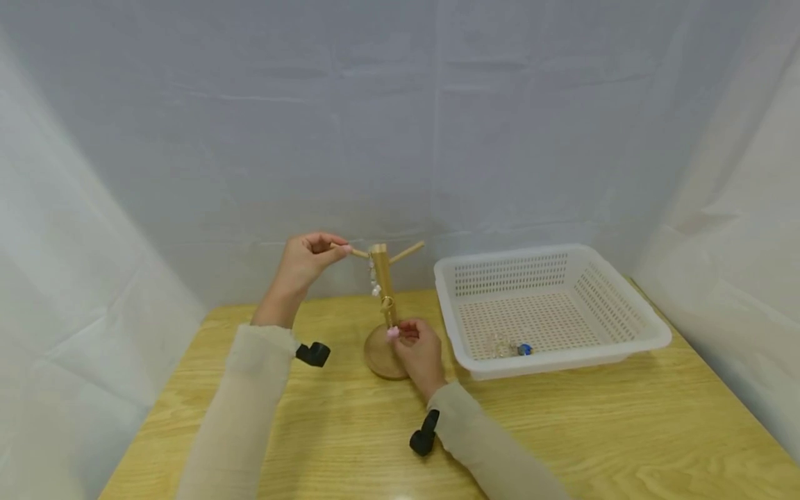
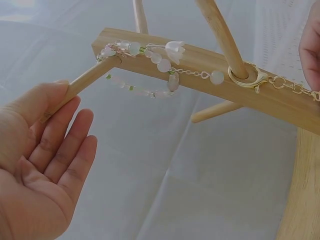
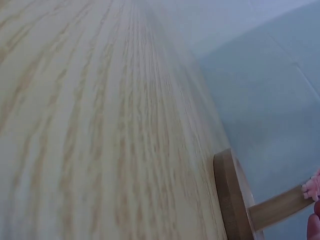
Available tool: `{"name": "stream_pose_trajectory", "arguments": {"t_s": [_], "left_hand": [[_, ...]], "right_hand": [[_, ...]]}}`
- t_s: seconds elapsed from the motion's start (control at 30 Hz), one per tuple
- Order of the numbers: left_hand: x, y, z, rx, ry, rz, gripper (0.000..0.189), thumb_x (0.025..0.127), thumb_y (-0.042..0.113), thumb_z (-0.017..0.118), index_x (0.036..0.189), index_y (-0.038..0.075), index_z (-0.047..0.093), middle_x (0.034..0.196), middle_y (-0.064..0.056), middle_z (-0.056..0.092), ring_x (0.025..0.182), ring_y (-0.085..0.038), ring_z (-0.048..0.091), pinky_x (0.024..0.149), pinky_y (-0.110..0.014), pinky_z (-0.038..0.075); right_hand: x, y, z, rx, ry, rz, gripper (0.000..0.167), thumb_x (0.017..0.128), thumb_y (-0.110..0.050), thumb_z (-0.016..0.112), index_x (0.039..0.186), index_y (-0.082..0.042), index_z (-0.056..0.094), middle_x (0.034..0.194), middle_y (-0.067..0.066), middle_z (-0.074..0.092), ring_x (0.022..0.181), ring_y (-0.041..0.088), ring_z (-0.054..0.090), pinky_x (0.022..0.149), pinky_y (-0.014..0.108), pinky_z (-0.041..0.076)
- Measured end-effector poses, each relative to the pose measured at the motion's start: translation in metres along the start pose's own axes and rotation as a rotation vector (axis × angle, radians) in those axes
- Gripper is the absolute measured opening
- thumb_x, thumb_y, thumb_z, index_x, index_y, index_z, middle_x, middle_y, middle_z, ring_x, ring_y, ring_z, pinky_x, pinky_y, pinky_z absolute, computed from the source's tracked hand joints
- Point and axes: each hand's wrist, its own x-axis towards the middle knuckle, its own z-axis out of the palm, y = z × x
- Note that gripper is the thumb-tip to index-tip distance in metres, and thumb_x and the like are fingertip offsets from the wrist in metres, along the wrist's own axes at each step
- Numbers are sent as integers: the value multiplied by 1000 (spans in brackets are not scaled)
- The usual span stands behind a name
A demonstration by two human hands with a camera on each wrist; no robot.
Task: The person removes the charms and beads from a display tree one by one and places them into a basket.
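Note:
A wooden stand (image 1: 382, 274) with a round base (image 1: 378, 354) and several pegs stands upright on the table. My left hand (image 1: 304, 262) pinches the outer end of its upper left peg (image 2: 82, 82) between thumb and index finger, the other fingers loosely spread. On that peg hangs a beaded bracelet (image 2: 162, 65) with pale and green beads and a white flower charm (image 2: 175, 51). Lower on the post, a gold clasp (image 2: 255, 79) of a keychain loops over a front peg (image 2: 222, 35). My right hand (image 1: 421, 353) holds the keychain's pink charm (image 1: 392, 334) close above the base.
To the right, a white perforated plastic basket (image 1: 445, 305) holds a blue piece (image 1: 523, 349) and some clear beaded items (image 1: 500, 345) near its front side. The wooden table (image 1: 337, 430) meets pale curtains (image 1: 325, 160) at the back and sides.

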Motion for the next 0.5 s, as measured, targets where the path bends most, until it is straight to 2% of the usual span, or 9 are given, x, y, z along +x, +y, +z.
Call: {"name": "stream_pose_trajectory", "arguments": {"t_s": [0.1,0.5], "left_hand": [[-1,0,0,7,1,0,15,83,23,74,92,11,71,81,8,64,88,-16,55,88,-37,42],[0,0,-1,0,-3,-3,16,83,23,74,94,11,71,82,8,64,88,-16,55,89,-38,42]], "right_hand": [[0,-2,2,-8,12,-18,23,77,-10,75,94,0,63,89,12,65,80,22,63,74,29,53],[0,-7,-2,1,6,2,18,77,-6,74,91,-2,64,86,9,65,77,17,60,70,24,52]]}}
